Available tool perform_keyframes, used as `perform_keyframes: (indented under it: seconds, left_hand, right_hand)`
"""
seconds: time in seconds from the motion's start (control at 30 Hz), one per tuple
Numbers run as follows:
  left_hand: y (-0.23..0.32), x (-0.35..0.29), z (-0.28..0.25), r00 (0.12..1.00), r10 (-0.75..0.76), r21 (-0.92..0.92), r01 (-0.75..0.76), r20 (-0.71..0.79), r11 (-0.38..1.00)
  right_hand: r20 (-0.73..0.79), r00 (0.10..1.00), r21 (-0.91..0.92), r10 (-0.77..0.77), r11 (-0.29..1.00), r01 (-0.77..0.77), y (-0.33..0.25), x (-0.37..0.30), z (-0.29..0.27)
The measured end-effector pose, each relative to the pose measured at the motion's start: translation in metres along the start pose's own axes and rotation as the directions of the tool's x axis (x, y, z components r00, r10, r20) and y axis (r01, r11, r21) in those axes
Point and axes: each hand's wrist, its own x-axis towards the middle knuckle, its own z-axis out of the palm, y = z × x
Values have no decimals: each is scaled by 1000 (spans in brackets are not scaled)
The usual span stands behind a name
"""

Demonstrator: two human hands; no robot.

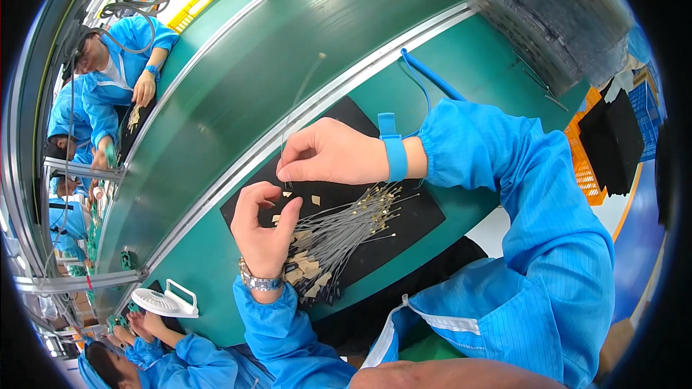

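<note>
My right hand (328, 155), with a blue wrist strap (396, 158), pinches a thin grey cable (297, 101) whose far end reaches up over the green belt. Just below it, my left hand (263, 227) has its fingers curved and the thumb apart, with nothing visible between them. Both hands are above a black mat (346, 117). Beside my left hand lies a bundle of thin grey cables (346, 227) with small brass-coloured ends. Tan tape-like pieces (306, 268) wrap or cover its near end. A small loose tan piece (316, 200) rests on the mat.
A green conveyor belt (238, 101) runs behind a metal rail (281, 124). A coiled blue cord (436, 75) crosses the worktable. Stacked clear plastic trays (548, 21) stand far right, above an orange crate (585, 155). A white fan (162, 302) is at left. Co-workers sit along the belt.
</note>
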Motion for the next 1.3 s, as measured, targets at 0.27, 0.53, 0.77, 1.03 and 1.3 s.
perform_keyframes:
  seconds: [0.27,0.53,0.77,1.03,1.3]
  left_hand:
    - [-6,-6,-1,978,-207,-163,204,-1,965]
    - [-4,-5,-3,967,-248,-317,251,50,914]
    - [-4,-5,-4,957,-275,-375,289,89,881]
    - [-12,-5,-3,888,-444,-301,459,122,836]
    - [-6,-2,-8,983,-130,-234,158,130,959]
  right_hand:
    - [20,999,4,-46,999,46,1,1,1]
    - [66,997,253,36,966,-52,3,3,-1]
    - [85,996,225,-6,974,-13,-1,3,-2]
    - [24,997,38,-75,997,74,3,3,-1]
    - [6,985,-59,-173,983,173,7,4,0]
